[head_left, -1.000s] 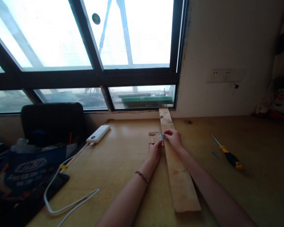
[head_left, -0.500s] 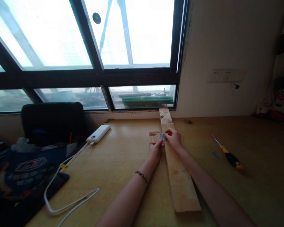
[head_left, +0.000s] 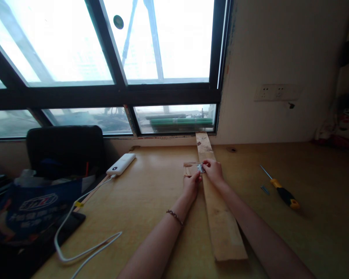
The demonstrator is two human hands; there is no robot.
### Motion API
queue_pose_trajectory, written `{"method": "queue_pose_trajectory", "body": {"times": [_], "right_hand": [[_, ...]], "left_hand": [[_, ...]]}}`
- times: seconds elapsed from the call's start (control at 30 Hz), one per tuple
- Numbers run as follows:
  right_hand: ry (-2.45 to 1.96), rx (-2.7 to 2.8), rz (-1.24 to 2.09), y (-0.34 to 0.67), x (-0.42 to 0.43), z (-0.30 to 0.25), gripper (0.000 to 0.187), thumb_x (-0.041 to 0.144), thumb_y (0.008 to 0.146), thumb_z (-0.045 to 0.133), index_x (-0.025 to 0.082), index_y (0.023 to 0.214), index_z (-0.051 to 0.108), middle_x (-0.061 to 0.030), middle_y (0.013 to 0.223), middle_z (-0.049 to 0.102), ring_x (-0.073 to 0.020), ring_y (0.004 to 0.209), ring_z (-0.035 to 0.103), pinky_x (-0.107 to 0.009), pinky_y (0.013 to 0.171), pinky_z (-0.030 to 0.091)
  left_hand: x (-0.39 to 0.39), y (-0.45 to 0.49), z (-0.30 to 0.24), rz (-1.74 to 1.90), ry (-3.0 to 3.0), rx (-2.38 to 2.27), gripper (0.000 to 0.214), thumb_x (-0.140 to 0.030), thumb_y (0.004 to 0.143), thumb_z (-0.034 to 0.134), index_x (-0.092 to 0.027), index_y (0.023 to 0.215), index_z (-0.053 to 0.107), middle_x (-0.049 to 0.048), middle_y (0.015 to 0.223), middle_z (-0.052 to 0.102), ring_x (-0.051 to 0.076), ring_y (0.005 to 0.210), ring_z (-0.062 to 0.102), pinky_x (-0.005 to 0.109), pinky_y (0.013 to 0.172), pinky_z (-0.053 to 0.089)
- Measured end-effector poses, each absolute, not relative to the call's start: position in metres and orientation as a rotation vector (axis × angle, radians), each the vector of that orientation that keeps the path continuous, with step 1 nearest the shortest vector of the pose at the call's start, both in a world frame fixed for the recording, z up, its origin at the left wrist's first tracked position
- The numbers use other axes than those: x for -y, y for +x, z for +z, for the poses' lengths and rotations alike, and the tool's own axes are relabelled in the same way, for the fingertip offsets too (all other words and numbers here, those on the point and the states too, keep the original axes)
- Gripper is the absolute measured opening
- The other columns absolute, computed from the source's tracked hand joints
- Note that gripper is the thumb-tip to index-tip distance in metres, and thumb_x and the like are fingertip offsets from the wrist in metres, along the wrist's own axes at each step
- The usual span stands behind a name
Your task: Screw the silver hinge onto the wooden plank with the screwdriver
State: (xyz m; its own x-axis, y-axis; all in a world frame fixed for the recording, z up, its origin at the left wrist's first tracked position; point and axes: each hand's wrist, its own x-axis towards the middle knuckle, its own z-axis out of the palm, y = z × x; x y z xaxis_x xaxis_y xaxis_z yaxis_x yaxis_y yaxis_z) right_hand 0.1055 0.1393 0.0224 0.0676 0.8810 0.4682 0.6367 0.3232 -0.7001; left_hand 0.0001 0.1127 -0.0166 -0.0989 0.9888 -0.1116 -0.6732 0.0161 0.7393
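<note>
A small metal hinge (head_left: 200, 168) lies across the seam between a short wooden block (head_left: 189, 169) and a long wooden board (head_left: 221, 217). My left hand (head_left: 192, 184) pinches the hinge's near left edge, its fingers closed beside the block. From the right, my right hand (head_left: 213, 169) grips the hinge's other side with thumb and forefinger, above the board. To the right lie several screws (head_left: 265, 190) and a screwdriver (head_left: 282, 190) with a yellow and black handle.
On the left of the table (head_left: 151, 217) a white power bank (head_left: 121, 164) trails a white cable (head_left: 97, 248). Beyond that edge stand a black chair (head_left: 64, 149) and a blue bag (head_left: 37, 209). The window and wall border the far edge.
The hinge looks slightly more tilted between my fingers, and my right hand has shifted very slightly. The wood and the other things stay where they were.
</note>
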Motion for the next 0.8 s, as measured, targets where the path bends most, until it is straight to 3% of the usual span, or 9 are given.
{"method": "queue_pose_trajectory", "body": {"times": [0.17,0.4,0.6,0.8], "right_hand": [[-1.418,1.662,0.280,0.104,-0.140,0.023,0.013,0.018,0.070,0.054,0.016,0.074,0.066,-0.0055,0.077,0.064,-0.0148,0.067,0.058,-0.025,0.065,0.044],[-1.357,1.649,0.286,0.151,-0.110,0.028,0.018,0.020,0.074,0.052,0.015,0.088,0.061,-0.0063,0.085,0.062,-0.0134,0.067,0.058,-0.023,0.062,0.045],[-2.041,1.707,-0.193,0.262,-0.060,0.017,0.016,0.018,0.077,0.048,0.015,0.080,0.064,-0.0098,0.083,0.063,-0.0187,0.075,0.059,-0.028,0.065,0.041],[-2.403,1.631,-0.108,0.296,-0.050,0.005,0.019,0.019,0.076,0.048,0.016,0.079,0.067,-0.0105,0.075,0.065,-0.0209,0.074,0.062,-0.027,0.058,0.040]], "left_hand": [[-0.113,0.000,-0.018,1.518,0.548,-0.775,0.029,-0.018,0.055,0.073,-0.011,0.080,0.062,0.0014,0.069,0.063,0.005,0.048,0.051,0.016,0.047,0.040],[-0.113,0.001,-0.017,1.520,0.536,-0.786,0.027,-0.015,0.055,0.072,-0.012,0.079,0.059,0.0002,0.066,0.062,0.005,0.045,0.050,0.016,0.045,0.040],[-0.113,0.001,-0.015,1.508,0.513,-0.781,0.028,-0.014,0.054,0.072,-0.011,0.078,0.058,-0.0005,0.067,0.062,0.004,0.046,0.050,0.015,0.044,0.039],[-0.113,0.000,-0.016,1.512,0.511,-0.767,0.030,-0.013,0.055,0.072,-0.012,0.081,0.058,-0.0002,0.070,0.062,0.005,0.049,0.052,0.015,0.045,0.040]]}}
